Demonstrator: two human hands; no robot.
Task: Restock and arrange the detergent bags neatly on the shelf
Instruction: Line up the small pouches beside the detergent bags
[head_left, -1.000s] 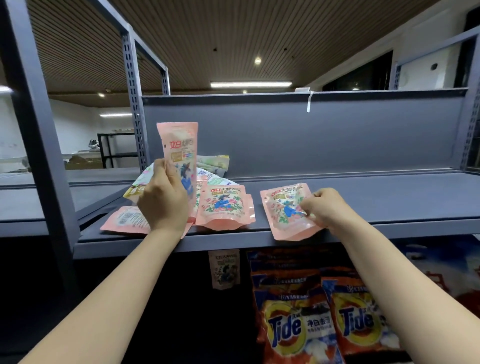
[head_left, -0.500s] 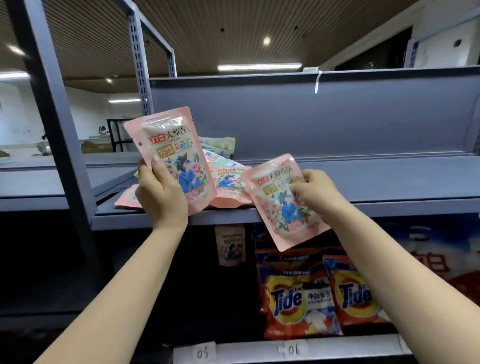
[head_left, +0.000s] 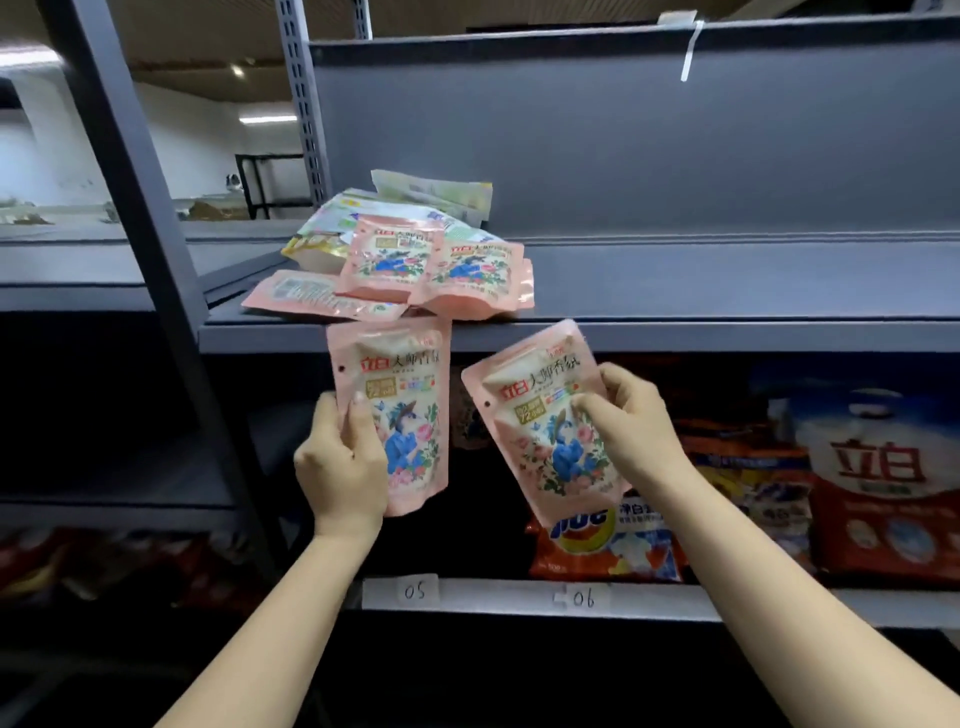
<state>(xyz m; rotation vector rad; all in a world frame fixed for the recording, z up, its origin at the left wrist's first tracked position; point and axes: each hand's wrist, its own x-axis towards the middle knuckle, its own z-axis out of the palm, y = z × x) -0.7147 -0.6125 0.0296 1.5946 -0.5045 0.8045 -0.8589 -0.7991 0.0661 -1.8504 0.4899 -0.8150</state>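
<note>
Gripping one pink detergent pouch (head_left: 410, 415) upright, the left hand (head_left: 343, 462) curls thumb and fingers round its nine-o'clock edge; the right hand (head_left: 628, 421) pinches a tilted pouch (head_left: 540, 415) at three o'clock, below the shelf (head_left: 727, 335)

Your right hand (head_left: 621, 415) covers the right edge of the tilted pink floral detergent pouch (head_left: 545, 421), which in turn hides the top of the orange Tide bag (head_left: 602, 545) behind it. The red-and-white detergent sack (head_left: 883, 483) runs off the frame's right edge. The small print on the pale green-and-white packets (head_left: 415, 202) piled at the back is too blurred to read.
</note>
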